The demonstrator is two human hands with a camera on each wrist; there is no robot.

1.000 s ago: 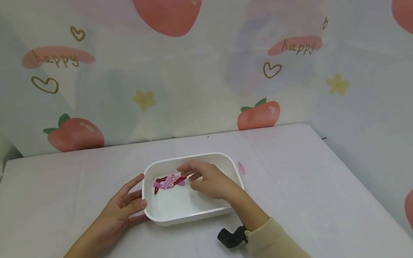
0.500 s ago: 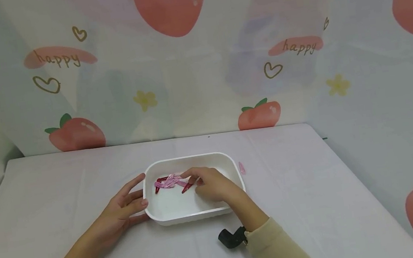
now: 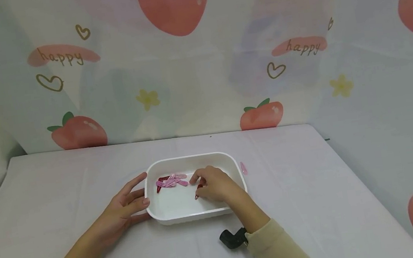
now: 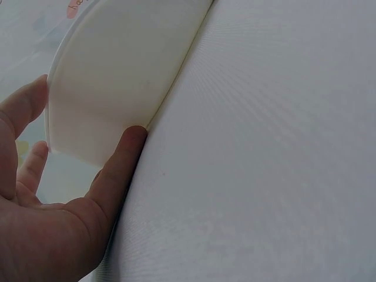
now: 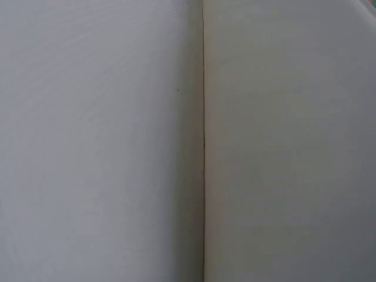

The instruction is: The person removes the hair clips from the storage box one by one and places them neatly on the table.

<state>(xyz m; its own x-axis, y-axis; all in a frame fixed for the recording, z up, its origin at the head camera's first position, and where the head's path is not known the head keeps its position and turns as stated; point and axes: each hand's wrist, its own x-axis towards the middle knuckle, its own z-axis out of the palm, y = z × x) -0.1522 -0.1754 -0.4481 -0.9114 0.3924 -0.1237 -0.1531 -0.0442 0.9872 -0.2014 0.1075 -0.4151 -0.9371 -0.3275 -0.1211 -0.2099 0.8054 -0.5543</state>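
Observation:
In the head view, a white tray (image 3: 179,205) stands on the table. At its left end my left hand (image 3: 120,209) rests its spread, fairly straight fingers and thumb against the outer wall; the left wrist view shows the fingertips touching the tray wall (image 4: 111,76) and rim. Inside the tray, my right hand (image 3: 214,185) pinches a dark red hair clip (image 3: 197,196), partly hidden by the fingers. Left of it lies a small heap of pink hair clips (image 3: 172,181) with a dark red hair clip (image 3: 158,188) among them. The right wrist view shows no hand, only tray wall (image 5: 282,141) and tablecloth.
A single pink hair clip (image 3: 243,168) lies on the white tablecloth (image 3: 300,204), just outside the tray's right end. A patterned backdrop (image 3: 198,72) rises behind the table's far edge.
My right hand has drawn a dark red hair clip out of the heap, toward the tray's right and front. The left hand has stayed against the tray.

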